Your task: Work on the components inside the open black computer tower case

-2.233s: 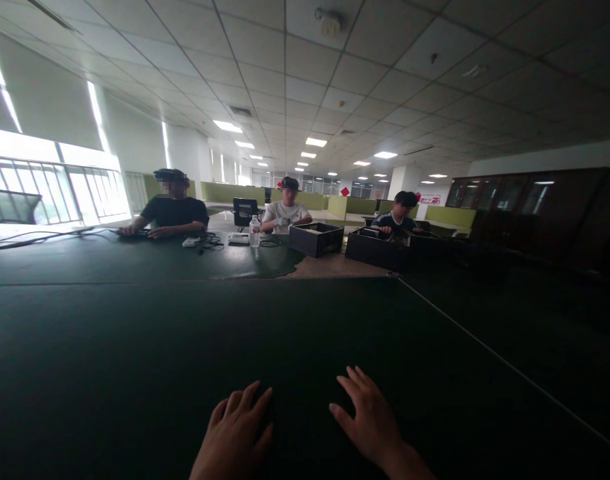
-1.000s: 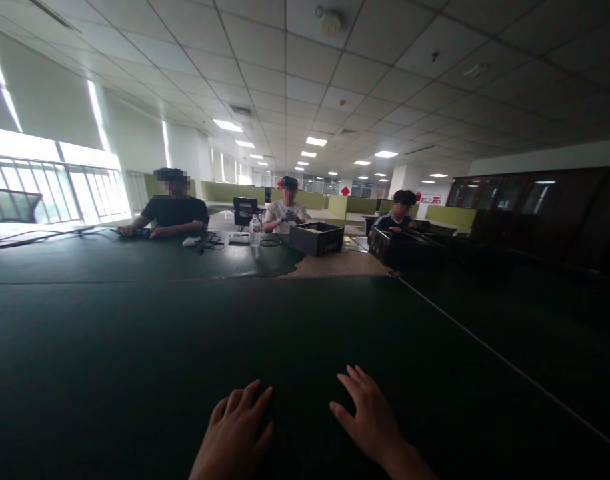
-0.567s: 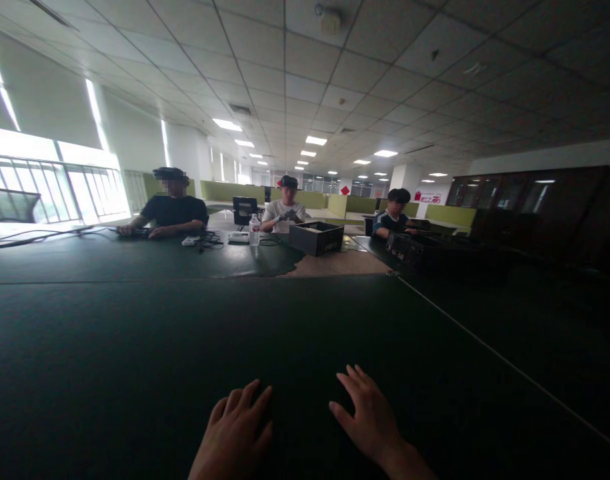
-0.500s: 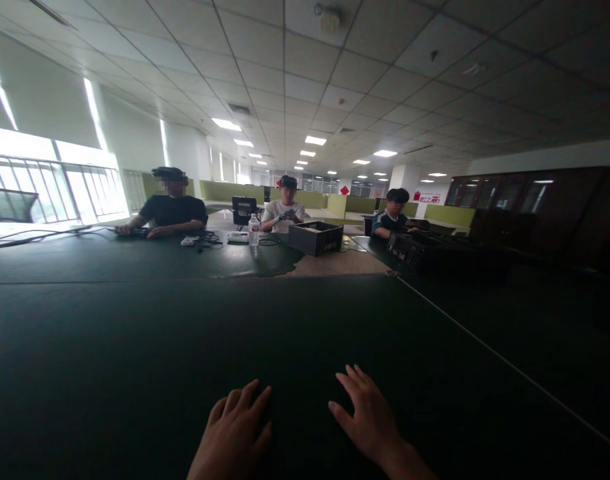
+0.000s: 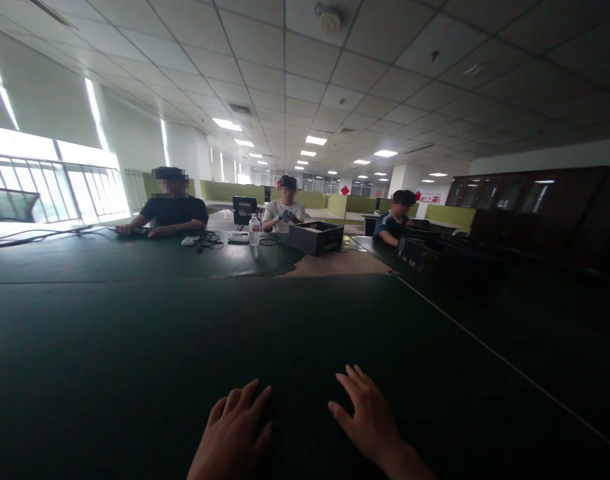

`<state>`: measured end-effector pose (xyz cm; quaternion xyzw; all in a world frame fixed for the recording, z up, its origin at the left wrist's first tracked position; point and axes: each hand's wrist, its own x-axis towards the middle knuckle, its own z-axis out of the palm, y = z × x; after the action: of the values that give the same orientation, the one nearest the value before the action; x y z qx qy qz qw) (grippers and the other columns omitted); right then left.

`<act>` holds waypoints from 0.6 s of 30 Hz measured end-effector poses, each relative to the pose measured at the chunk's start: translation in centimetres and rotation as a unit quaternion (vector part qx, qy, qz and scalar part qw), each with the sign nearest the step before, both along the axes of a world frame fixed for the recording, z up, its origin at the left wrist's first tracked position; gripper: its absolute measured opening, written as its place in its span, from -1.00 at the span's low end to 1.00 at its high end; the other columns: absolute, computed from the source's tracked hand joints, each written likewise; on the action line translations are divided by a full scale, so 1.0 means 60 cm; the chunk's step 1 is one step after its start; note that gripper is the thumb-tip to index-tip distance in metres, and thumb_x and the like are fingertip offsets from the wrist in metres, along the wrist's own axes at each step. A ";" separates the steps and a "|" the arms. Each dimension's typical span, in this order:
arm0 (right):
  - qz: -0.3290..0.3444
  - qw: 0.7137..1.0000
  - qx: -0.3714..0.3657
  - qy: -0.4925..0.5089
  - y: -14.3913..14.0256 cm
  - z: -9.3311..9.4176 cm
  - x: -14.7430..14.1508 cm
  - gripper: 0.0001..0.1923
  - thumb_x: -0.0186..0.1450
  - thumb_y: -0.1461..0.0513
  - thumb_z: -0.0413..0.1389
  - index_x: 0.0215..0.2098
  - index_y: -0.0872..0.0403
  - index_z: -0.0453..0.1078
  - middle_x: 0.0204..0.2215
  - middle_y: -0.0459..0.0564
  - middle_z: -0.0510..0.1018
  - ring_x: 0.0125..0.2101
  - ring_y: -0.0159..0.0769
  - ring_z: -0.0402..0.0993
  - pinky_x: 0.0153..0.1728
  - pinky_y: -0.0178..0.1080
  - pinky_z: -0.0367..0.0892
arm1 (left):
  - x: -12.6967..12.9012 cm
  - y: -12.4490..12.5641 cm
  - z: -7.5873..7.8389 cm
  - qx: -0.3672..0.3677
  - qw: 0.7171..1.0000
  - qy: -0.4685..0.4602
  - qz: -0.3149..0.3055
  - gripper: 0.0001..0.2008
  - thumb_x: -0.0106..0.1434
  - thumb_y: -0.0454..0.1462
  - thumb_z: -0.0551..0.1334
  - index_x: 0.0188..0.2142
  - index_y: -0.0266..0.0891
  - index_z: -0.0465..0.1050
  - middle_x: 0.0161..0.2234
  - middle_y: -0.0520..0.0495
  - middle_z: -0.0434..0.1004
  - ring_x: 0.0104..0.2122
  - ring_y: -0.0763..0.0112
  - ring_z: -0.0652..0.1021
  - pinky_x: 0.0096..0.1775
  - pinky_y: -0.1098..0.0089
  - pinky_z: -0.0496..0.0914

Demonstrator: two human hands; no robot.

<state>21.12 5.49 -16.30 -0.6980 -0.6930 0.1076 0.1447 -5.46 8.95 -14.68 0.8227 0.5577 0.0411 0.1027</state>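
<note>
Dark green matting covers the broad table (image 5: 135, 347) in a long open office under a white tiled ceiling. Near its front edge the left hand (image 5: 233, 435) lies palm down on the mat, fingers loosely spread, holding nothing. Just beside it, apart, the right hand (image 5: 369, 420) rests flat the same way, its fingers fanned a little wider and also empty.

Well beyond them, at the far side, a black open-topped plastic crate (image 5: 316, 237) stands on a bare brown patch of tabletop. Near it to the left stands a clear plastic water bottle (image 5: 255, 231), with tangled black cables (image 5: 209, 240) further left. Three people sit along that far edge; the one on the right has a dark boxy device (image 5: 419, 253) before them.
</note>
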 end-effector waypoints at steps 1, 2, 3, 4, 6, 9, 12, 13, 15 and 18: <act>0.002 1.000 -0.001 0.001 0.000 -0.001 0.000 -0.34 0.27 -0.10 -0.10 0.22 0.05 0.17 0.24 0.04 0.11 0.25 -0.15 -0.09 0.19 -0.07 -0.04 | 0.000 0.000 0.000 -0.002 1.000 0.000 0.000 -0.42 0.21 -0.02 -0.01 0.22 -0.06 0.12 0.26 -0.13 0.08 0.20 0.06 0.18 0.17 0.00 0.04; 0.002 1.000 -0.003 0.002 -0.001 -0.002 -0.001 -0.34 0.27 -0.10 -0.10 0.22 0.05 0.18 0.24 0.04 0.12 0.25 -0.15 -0.09 0.19 -0.07 -0.04 | 0.000 0.000 0.000 -0.004 1.000 0.001 0.000 -0.42 0.21 -0.03 -0.01 0.22 -0.06 0.12 0.26 -0.13 0.08 0.20 0.06 0.18 0.17 0.00 0.04; 0.001 1.000 -0.005 0.004 -0.003 -0.003 -0.002 -0.34 0.27 -0.10 -0.10 0.22 0.05 0.18 0.24 0.04 0.12 0.25 -0.15 -0.10 0.19 -0.06 -0.04 | 0.000 0.001 0.000 -0.004 1.000 0.001 0.000 -0.42 0.21 -0.03 -0.01 0.21 -0.06 0.13 0.26 -0.13 0.08 0.20 0.06 0.18 0.17 0.00 0.04; 0.000 1.000 -0.006 0.006 -0.005 -0.003 -0.004 -0.35 0.27 -0.10 -0.09 0.22 0.04 0.18 0.24 0.03 0.11 0.25 -0.15 -0.10 0.19 -0.06 -0.04 | -0.001 0.001 -0.001 -0.003 1.000 0.000 0.000 -0.42 0.21 -0.02 -0.01 0.21 -0.06 0.13 0.26 -0.13 0.09 0.20 0.06 0.18 0.17 0.00 0.05; -0.002 1.000 -0.005 0.015 -0.007 -0.002 -0.005 -0.34 0.26 -0.09 -0.07 0.23 0.03 0.16 0.23 0.01 0.13 0.24 -0.15 -0.07 0.19 -0.08 -0.02 | -0.003 0.002 -0.004 0.000 1.000 -0.002 -0.002 -0.42 0.21 -0.02 0.00 0.21 -0.05 0.13 0.26 -0.12 0.09 0.20 0.06 0.18 0.17 0.00 0.05; -0.014 0.999 0.005 0.041 0.005 0.014 0.027 -0.35 0.26 -0.10 -0.06 0.22 0.02 0.17 0.13 0.01 0.31 0.13 -0.20 0.20 0.07 -0.16 0.18 | -0.006 0.005 -0.009 0.004 1.000 -0.004 -0.007 -0.43 0.22 -0.01 0.00 0.21 -0.03 0.11 0.26 -0.11 0.08 0.20 0.08 0.18 0.18 0.01 0.05; -0.074 0.996 0.035 0.027 0.044 0.052 0.139 -0.40 0.27 -0.06 -0.03 0.16 0.08 0.25 0.00 0.06 0.44 -0.03 -0.22 0.38 -0.06 -0.21 0.28 | -0.006 0.002 -0.007 -0.001 1.000 0.000 -0.010 -0.44 0.24 0.00 -0.01 0.22 -0.02 0.10 0.26 -0.12 0.07 0.21 0.07 0.18 0.18 0.01 0.06; -0.102 0.993 0.053 0.008 0.059 0.069 0.195 -0.42 0.27 -0.01 0.00 0.15 0.13 0.25 0.02 0.11 0.42 -0.01 -0.20 0.37 -0.05 -0.21 0.25 | -0.005 0.000 -0.004 -0.006 1.000 -0.001 -0.011 -0.42 0.24 0.02 -0.02 0.22 -0.03 0.09 0.27 -0.12 0.06 0.21 0.06 0.17 0.18 0.00 0.06; -0.165 0.981 0.088 -0.045 0.083 0.110 0.326 -0.41 0.24 0.08 0.08 0.14 0.26 0.25 0.06 0.26 0.36 0.05 -0.12 0.30 -0.01 -0.18 0.19 | -0.002 -0.006 0.003 -0.021 1.000 -0.006 -0.014 -0.38 0.24 0.09 -0.04 0.23 -0.05 0.05 0.28 -0.13 0.00 0.23 0.04 0.12 0.20 -0.01 0.02; -0.260 0.955 0.116 -0.085 0.092 0.173 0.521 -0.51 0.23 0.15 0.10 -0.04 0.42 0.39 -0.07 0.52 0.40 -0.04 0.01 0.38 -0.15 -0.11 0.20 | 0.002 -0.015 0.013 -0.053 0.998 -0.011 -0.010 -0.32 0.23 0.13 -0.05 0.25 -0.08 -0.03 0.30 -0.16 -0.13 0.26 0.02 0.03 0.22 -0.04 -0.08</act>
<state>52.38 11.03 -5.93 -0.8390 -0.5052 -0.0744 0.1880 -5.33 8.05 -13.87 0.8210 0.5496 0.0195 0.1532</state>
